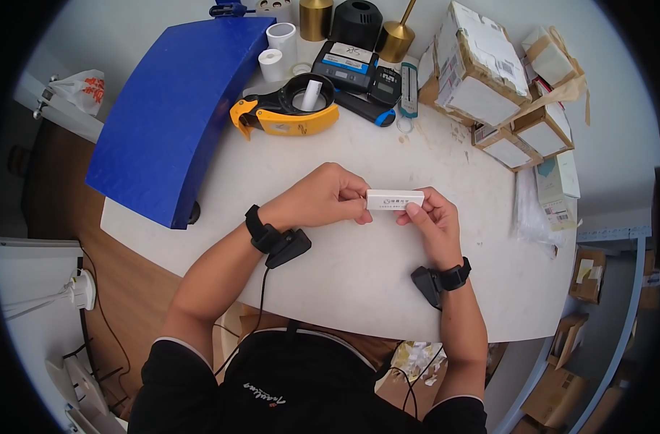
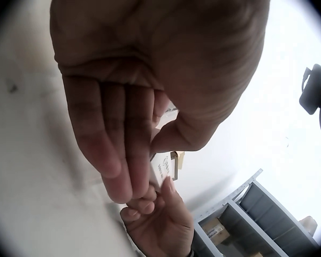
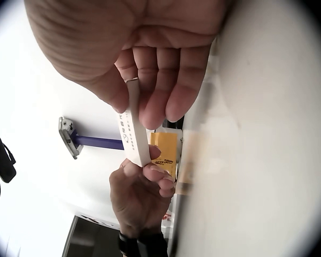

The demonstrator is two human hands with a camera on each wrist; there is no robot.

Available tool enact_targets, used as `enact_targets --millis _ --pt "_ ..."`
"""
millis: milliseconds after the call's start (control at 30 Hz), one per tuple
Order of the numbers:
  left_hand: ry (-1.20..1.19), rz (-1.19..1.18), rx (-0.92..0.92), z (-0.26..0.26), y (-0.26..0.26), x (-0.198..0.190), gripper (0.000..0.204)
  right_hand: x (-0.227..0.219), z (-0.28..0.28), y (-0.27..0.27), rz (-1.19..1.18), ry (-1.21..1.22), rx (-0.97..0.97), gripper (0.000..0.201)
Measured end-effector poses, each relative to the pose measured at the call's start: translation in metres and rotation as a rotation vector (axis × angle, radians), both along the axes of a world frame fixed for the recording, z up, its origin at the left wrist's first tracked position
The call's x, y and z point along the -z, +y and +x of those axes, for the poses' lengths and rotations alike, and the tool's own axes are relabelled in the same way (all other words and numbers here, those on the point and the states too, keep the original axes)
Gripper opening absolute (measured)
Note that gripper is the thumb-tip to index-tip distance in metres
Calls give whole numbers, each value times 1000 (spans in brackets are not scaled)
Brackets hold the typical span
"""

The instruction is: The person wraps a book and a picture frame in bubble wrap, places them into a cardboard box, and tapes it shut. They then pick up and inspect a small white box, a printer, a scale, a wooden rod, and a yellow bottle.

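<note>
A small white printed box (image 1: 395,200) is held level above the white table, its long side facing the head camera. My left hand (image 1: 322,195) pinches its left end between thumb and forefinger. At the other end, my right hand (image 1: 436,220) grips the box with the thumb over its printed front and the fingers behind. Dark lettering on the white box (image 3: 134,134) shows in the right wrist view. From the left wrist, much of the box (image 2: 160,167) is hidden behind the left fingers.
A blue curved panel (image 1: 178,108) stands on the table's left. Behind the hands lie a yellow tape dispenser (image 1: 294,119), a label printer (image 1: 344,66) and a blue box cutter (image 1: 409,90). Taped cardboard boxes (image 1: 482,72) are stacked at the back right, near clear plastic bags (image 1: 536,210).
</note>
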State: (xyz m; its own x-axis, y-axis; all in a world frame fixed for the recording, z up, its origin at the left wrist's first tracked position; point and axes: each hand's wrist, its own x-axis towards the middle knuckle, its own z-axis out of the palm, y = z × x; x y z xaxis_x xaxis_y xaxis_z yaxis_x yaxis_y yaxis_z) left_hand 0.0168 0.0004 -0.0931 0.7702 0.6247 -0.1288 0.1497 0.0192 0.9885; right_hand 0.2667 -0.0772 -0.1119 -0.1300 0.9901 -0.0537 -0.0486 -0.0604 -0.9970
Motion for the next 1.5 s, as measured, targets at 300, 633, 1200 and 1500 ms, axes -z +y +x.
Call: enact_targets --millis 300,633,1200,1500 --pt "19 -18 -33 1 1 2 27 5 4 1 25 58 -16 33" --pt "63 12 -38 1 3 9 25 1 1 0 22 -17 -22 35" --pt "-4 -159 -76 1 1 1 25 5 5 1 7 11 -25 34" --pt "-4 -82 -90 1 3 5 26 4 1 2 3 -31 0 33"
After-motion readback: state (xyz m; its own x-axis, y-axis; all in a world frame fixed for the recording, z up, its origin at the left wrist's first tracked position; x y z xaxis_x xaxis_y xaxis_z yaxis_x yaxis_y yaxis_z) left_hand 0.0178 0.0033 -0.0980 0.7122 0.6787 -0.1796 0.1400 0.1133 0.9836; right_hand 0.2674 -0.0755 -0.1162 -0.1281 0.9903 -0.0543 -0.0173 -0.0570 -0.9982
